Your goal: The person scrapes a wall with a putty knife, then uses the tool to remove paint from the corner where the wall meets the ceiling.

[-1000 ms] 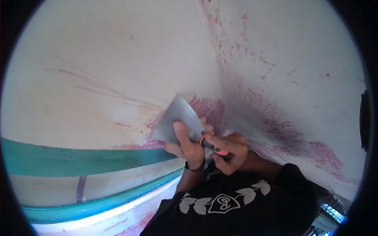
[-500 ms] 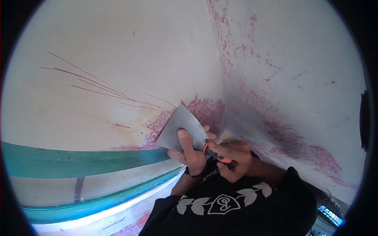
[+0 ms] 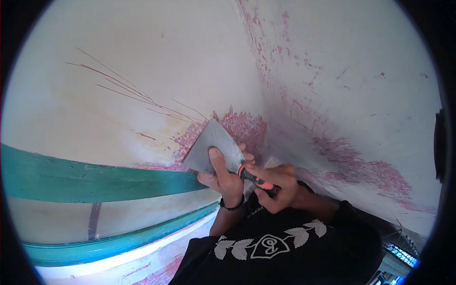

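A wide scraper [image 3: 209, 147] with a flat grey metal blade and a black-and-red handle lies against the wall, its long edge over a patch of exposed reddish paint [image 3: 244, 128]. My left hand [image 3: 227, 183], a dark bracelet at its wrist, pinches the blade. Its thumb presses flat on the near face while the other fingers go behind, partly hidden. Around the handle [image 3: 259, 180] are the closed fingers of my right hand [image 3: 280, 185], the index finger stretched along it toward the blade.
Cream wall [image 3: 142, 28] with thin red scratches [image 3: 123, 85] meets a second wall [image 3: 342, 57] at a corner on the right, streaked with red. A teal band [image 3: 95, 180] runs along the lower left, above another teal ledge [image 3: 118, 242]. A metal grille [image 3: 401, 254] shows at lower right.
The view has tilted a little, so the wall marks and teal band sit differently. Both hands keep their hold on the scraper, which appears slightly higher and further left in the picture.
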`<state>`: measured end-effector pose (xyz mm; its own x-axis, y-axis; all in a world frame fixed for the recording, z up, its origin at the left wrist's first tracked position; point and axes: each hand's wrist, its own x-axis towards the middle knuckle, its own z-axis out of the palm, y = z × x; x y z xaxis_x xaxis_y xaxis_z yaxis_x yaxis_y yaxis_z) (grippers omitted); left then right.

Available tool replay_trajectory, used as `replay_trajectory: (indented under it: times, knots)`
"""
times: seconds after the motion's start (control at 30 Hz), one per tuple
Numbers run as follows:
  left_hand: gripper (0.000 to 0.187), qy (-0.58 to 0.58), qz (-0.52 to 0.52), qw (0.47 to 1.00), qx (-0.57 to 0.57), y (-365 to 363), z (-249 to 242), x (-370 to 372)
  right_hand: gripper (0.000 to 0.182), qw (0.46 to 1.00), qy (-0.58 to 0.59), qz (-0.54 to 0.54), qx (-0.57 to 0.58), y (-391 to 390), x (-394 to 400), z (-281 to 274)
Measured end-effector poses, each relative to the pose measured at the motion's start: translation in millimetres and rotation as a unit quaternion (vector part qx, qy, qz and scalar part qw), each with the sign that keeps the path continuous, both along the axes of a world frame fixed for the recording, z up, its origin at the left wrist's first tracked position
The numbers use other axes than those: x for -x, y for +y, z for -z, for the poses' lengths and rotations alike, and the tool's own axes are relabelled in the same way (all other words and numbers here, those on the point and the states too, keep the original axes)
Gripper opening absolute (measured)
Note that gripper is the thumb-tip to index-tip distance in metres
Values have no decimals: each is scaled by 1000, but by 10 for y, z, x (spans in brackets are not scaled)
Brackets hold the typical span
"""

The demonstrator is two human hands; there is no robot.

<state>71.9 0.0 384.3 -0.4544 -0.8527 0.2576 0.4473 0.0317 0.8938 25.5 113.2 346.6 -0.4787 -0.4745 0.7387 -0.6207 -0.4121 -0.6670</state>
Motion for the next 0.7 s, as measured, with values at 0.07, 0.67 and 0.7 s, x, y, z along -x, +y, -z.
replay_trajectory:
  times: [0.07,0.67,0.7]
  knots:
    - [44,12,19,1000,-7,-34,-96,22,57,1000,-1,-1,-10,-17,13,-37]
    - [42,16,29,999,17,-58,-49,-68,59,999,-1,27,-33,-35,-145,91]
    - [41,24,25,999,24,-55,-51,-42,59,999,8,34,-31,-33,-129,92]
